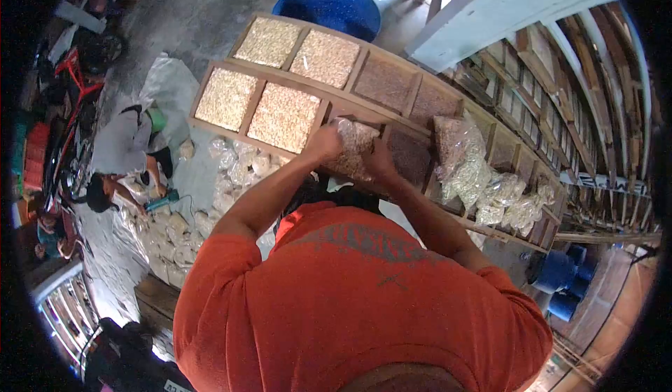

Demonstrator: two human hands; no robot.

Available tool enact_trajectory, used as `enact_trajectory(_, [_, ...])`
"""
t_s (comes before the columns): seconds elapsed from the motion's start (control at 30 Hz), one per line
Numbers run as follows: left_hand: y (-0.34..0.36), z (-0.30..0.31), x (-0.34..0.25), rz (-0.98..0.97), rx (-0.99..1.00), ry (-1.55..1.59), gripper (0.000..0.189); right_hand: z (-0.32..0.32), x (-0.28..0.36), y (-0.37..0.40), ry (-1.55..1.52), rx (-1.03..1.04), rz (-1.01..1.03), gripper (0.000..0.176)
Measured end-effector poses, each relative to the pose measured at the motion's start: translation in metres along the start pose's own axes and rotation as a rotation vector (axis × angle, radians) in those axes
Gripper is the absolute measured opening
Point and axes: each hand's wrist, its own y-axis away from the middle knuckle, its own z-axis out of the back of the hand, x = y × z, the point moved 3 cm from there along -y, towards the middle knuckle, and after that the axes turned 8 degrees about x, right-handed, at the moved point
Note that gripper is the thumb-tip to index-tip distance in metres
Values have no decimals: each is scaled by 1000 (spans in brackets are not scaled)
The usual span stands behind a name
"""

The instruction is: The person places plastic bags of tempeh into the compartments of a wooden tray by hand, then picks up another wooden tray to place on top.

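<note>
A clear plastic bag of pale, bean-like pieces (355, 134) is between my hands, over a compartment of a divided wooden tray (257, 75). My left hand (326, 144) has its fingers closed on the bag's left side. On the opposite side, my right hand (379, 159) grips the bag's edge; its fingertips are partly hidden. Left of the bag, a compartment (283, 117) is filled level with pale pieces. To the right lies a compartment with a bare dark bottom (407, 155).
Several filled plastic bags (463, 161) rest on the tray's right part. A blue tub (327, 7) stands beyond it. More bags (168, 234) cover the floor at left, where another person (122, 143) bends over. A pale beam (504, 17) crosses the upper right.
</note>
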Motion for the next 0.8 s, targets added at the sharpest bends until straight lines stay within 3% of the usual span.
enact_trajectory(0.07, [-18, -5, 6, -20, -26, -4, 47, -7, -16, -20, -9, -2, 27, 43])
enact_trajectory(0.17, [-27, -1, -3, 37, -79, -111, 49, 27, 24, -7, 5, 86, -82, 43])
enact_trajectory(0.2, [-32, 6, -3, 95, -46, -58, 49, 25, 10, -19, -145, 189, -40, 44])
enact_trajectory(0.23, [-39, 9, 1, 154, -13, -1, 49, 27, 1, -21, -150, 188, 34, 45])
enact_trajectory(0.3, [-33, 13, 25, -25, -12, -189, 50, 32, -13, -6, -151, 188, 108, 46])
enact_trajectory(0.33, [7, 39, 3, -78, 21, -132, 51, 42, -10, 18, 23, 3, 341, 54])
enact_trajectory(0.4, [42, 54, -7, -125, 43, -77, 51, 64, 6, 47, 196, -181, 586, 62])
enact_trajectory(0.47, [69, 42, 0, -63, -76, -723, 38, 70, 15, 65, 229, -76, 667, 43])
enact_trajectory(0.57, [58, 26, 7, -67, 23, -717, 23, 59, 15, 32, 442, 151, 608, 23])
enact_trajectory(0.67, [62, 18, 7, -94, -91, -682, 21, 69, 49, 44, 503, 212, 637, 33])
enact_trajectory(0.8, [61, 14, 7, -94, -128, -609, 26, 39, 19, 38, 524, 148, 669, 27])
